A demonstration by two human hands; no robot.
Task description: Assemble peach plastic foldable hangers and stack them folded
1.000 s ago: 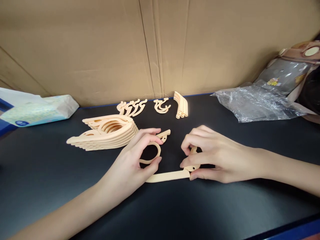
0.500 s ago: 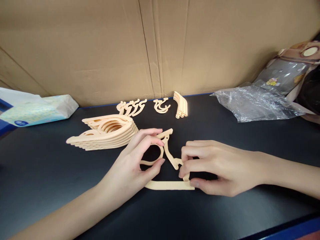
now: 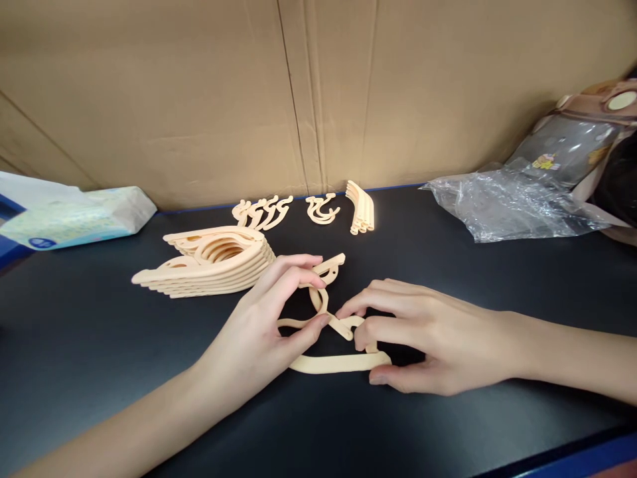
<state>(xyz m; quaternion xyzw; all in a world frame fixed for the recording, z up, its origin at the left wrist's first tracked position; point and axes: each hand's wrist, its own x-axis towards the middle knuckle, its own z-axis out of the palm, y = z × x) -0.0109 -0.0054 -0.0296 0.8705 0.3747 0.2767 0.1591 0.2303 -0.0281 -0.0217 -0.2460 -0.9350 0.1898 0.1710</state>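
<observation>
A beige plastic folding hanger (image 3: 338,363) lies on the dark table in front of me. My left hand (image 3: 273,315) grips its left part, fingers over the top and thumb by the curved inner loop. At its right end is my right hand (image 3: 418,332), thumb near the tip of the front bar and fingertips on the curved inner piece (image 3: 342,326). That piece runs in under the loop beside my left fingertips. Part of the hanger is hidden behind my left hand. Left of it sits a stack of similar beige hanger parts (image 3: 226,277).
Along the cardboard wall (image 3: 199,99) lie several beige hooks (image 3: 279,216), a smaller group of hooks (image 3: 323,211) and a bundle of curved bars (image 3: 365,216). A tissue pack (image 3: 99,216) is at the left. Clear plastic wrap (image 3: 507,206) and a transparent bottle (image 3: 567,146) are at the right.
The curved inner piece has swung left under the loop, pushed by my right fingers. The front bar's right end has tilted up slightly, and my right thumb has slid a little left.
</observation>
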